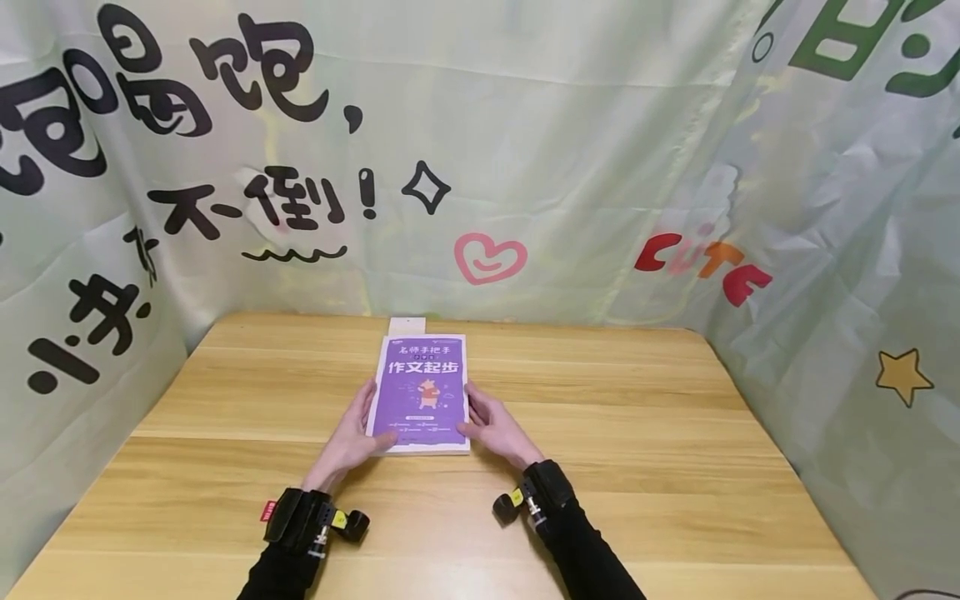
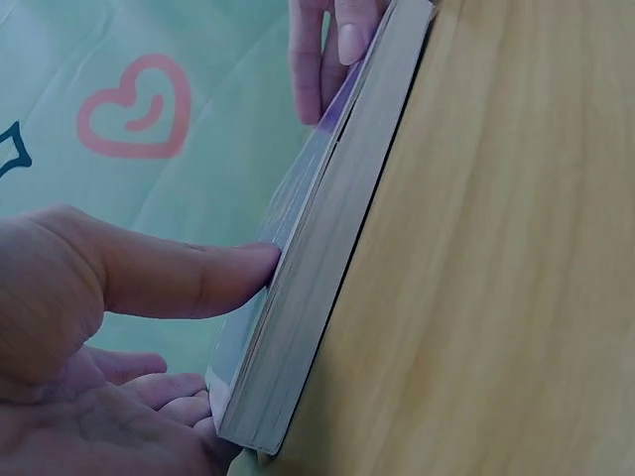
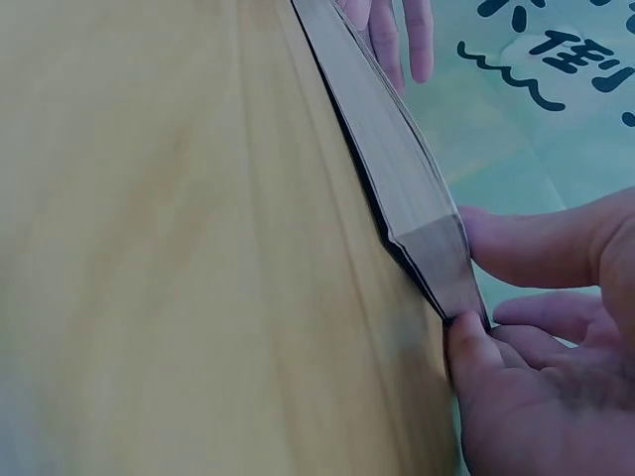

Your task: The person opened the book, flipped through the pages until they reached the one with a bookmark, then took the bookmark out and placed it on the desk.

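Observation:
A thick paperback book [image 1: 420, 400] with a purple cover, white lettering and a small cartoon animal lies face up on the table, its page block [image 2: 317, 258] toward the left wrist camera. My left hand [image 1: 356, 437] holds its left side, thumb on the lower cover and fingers along the edge. On the opposite side my right hand [image 1: 495, 425] grips the book, thumb on the cover's right edge. In the right wrist view, the fingers [image 3: 476, 352] of that hand are curled at the book's near corner.
The wooden table [image 1: 637, 483] extends on both sides of the book. A white card-like piece [image 1: 407, 325] shows just behind the book at the table's far edge. Printed fabric [image 1: 585, 167] hangs behind and beside the table. Each wrist wears a black strap [image 1: 300, 517] with a small camera.

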A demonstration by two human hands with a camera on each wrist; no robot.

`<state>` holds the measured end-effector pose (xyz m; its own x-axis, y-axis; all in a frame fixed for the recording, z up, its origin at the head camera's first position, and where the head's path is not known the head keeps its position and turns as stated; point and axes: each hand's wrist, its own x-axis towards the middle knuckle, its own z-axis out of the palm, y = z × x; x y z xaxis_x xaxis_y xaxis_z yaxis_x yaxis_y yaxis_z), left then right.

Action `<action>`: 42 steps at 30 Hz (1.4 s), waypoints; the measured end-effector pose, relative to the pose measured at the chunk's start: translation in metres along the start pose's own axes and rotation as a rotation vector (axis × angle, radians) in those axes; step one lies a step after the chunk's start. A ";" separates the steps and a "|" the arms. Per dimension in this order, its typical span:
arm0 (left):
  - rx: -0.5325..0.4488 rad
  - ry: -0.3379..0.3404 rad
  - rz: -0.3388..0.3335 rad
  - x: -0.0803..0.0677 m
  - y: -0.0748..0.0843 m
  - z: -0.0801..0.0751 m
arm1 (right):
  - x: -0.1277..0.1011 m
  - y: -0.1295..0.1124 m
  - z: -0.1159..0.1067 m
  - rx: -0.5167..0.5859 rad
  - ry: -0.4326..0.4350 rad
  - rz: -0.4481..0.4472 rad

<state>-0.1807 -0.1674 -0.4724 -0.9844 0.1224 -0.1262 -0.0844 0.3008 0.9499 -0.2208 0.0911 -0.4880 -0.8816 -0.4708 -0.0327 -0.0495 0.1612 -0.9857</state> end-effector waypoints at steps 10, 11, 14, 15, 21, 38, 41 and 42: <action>0.079 -0.015 0.005 -0.005 0.005 0.015 | -0.017 0.000 -0.012 -0.110 -0.017 0.012; 0.074 -0.020 0.009 -0.005 0.006 0.017 | -0.020 0.000 -0.013 -0.115 -0.017 0.014; 0.096 -0.024 0.024 -0.007 0.006 0.022 | -0.026 -0.001 -0.019 -0.122 -0.019 0.021; 0.101 -0.028 0.028 -0.007 0.007 0.024 | -0.028 -0.002 -0.020 -0.122 -0.023 0.021; 0.176 -0.047 0.063 -0.011 0.011 0.033 | -0.039 -0.003 -0.029 -0.149 -0.030 0.030; 0.276 -0.149 0.075 -0.020 0.022 0.049 | -0.063 -0.004 -0.054 -0.186 -0.048 0.074; 0.297 -0.160 0.080 -0.021 0.023 0.051 | -0.066 -0.005 -0.057 -0.205 -0.044 0.095; 0.303 -0.165 0.084 -0.021 0.023 0.052 | -0.067 -0.005 -0.058 -0.222 -0.040 0.099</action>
<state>-0.1537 -0.1141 -0.4629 -0.9456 0.3025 -0.1197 0.0693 0.5468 0.8344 -0.1890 0.1720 -0.4709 -0.8682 -0.4765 -0.1383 -0.0696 0.3929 -0.9169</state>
